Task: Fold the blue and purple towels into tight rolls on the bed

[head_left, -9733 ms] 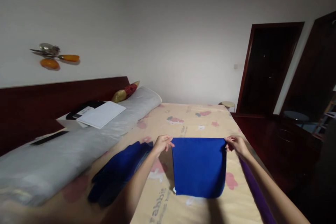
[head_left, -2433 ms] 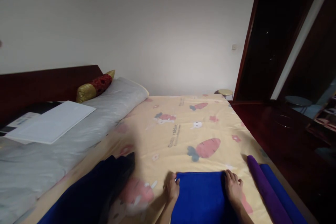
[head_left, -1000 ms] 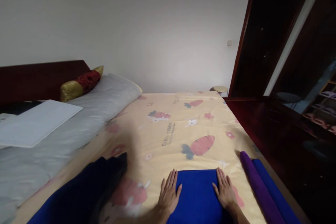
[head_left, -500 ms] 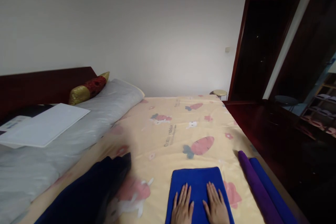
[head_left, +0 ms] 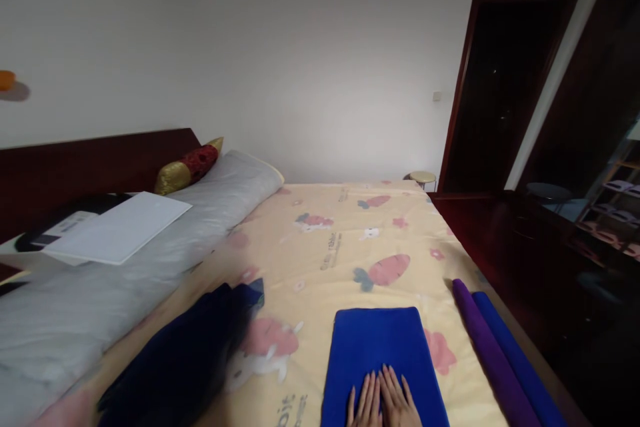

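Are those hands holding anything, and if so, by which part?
Nothing is held: the left hand and right hand lie flat, side by side, on top of the blue cloth, fingers not gripping it.

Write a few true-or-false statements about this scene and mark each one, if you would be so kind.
1. The left hand and right hand rest on the flat blue cloth. True.
2. The two hands are spread far apart. False: they lie close together, side by side.
3. A purple roll lies next to a blue roll. True.
4. The purple roll is left of the flat blue cloth. False: it is to the right.
5. A dark bundle lies on the patterned sheet. True.
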The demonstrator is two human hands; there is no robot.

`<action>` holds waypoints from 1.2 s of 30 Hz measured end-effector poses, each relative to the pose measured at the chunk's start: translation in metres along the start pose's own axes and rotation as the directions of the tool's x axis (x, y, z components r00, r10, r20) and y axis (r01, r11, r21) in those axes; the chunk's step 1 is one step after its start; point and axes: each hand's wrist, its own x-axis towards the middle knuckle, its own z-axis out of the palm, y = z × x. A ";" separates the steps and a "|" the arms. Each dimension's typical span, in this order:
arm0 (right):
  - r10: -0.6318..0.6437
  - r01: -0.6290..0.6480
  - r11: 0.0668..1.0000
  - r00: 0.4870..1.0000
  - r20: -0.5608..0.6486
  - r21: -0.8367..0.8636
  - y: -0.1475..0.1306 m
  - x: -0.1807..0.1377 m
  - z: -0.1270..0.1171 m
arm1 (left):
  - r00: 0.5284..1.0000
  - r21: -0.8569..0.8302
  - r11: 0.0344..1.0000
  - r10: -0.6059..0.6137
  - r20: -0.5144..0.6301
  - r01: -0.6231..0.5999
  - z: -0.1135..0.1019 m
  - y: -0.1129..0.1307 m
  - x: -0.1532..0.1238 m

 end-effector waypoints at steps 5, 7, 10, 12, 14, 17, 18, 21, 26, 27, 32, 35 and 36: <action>0.109 -0.112 0.993 0.989 -0.097 -0.030 0.017 -0.030 -0.007 | 0.987 -0.043 0.998 0.050 0.150 -0.044 -0.020 -0.021 -0.020; 0.180 -0.188 0.981 0.972 -0.151 -0.040 0.033 -0.044 -0.015 | 0.978 -0.036 0.999 -0.028 0.208 0.037 -0.037 -0.041 -0.027; 0.255 -0.271 0.961 0.943 -0.215 -0.051 0.051 -0.056 -0.022 | 0.957 -0.002 0.987 -0.155 0.244 0.160 -0.053 -0.061 -0.034; 0.291 -0.315 0.948 0.918 -0.270 -0.051 0.050 -0.057 -0.019 | 0.952 0.016 0.981 -0.192 0.240 0.193 -0.054 -0.060 -0.035; 0.298 -0.324 0.945 0.907 -0.296 -0.039 0.036 -0.053 -0.010 | 0.955 0.037 0.978 -0.210 0.208 0.207 -0.048 -0.047 -0.035; 0.220 -0.233 0.972 0.949 -0.228 -0.031 -0.001 -0.046 0.017 | 0.966 0.061 0.977 -0.211 0.149 0.204 -0.031 -0.011 -0.035; 0.184 -0.194 0.980 0.963 -0.196 -0.033 -0.014 -0.045 0.027 | 0.970 0.064 0.979 -0.202 0.136 0.195 -0.024 0.001 -0.036; 0.165 -0.176 0.983 0.971 -0.175 -0.046 -0.043 -0.047 0.049 | 0.980 0.062 0.988 -0.146 0.132 0.139 -0.011 0.025 -0.042; 0.171 -0.179 0.983 0.976 -0.132 -0.050 -0.044 -0.054 0.035 | 0.980 0.034 0.996 -0.089 0.179 0.084 -0.015 0.025 -0.045; 0.167 -0.173 0.984 0.980 -0.112 -0.041 -0.039 -0.056 0.030 | 0.979 0.024 0.995 -0.095 0.179 0.093 -0.018 0.021 -0.046; 0.299 -0.302 0.953 0.942 -0.155 0.005 -0.015 -0.075 0.010 | 0.951 0.042 0.961 -0.275 0.144 0.272 -0.034 0.003 -0.067; 0.409 -0.418 0.908 0.879 -0.244 0.019 -0.009 -0.090 0.005 | 0.901 0.087 0.908 -0.418 0.116 0.410 -0.046 -0.006 -0.081; 0.423 -0.435 0.900 0.863 -0.276 0.020 -0.009 -0.094 0.003 | 0.890 0.091 0.897 -0.441 0.120 0.432 -0.050 -0.009 -0.084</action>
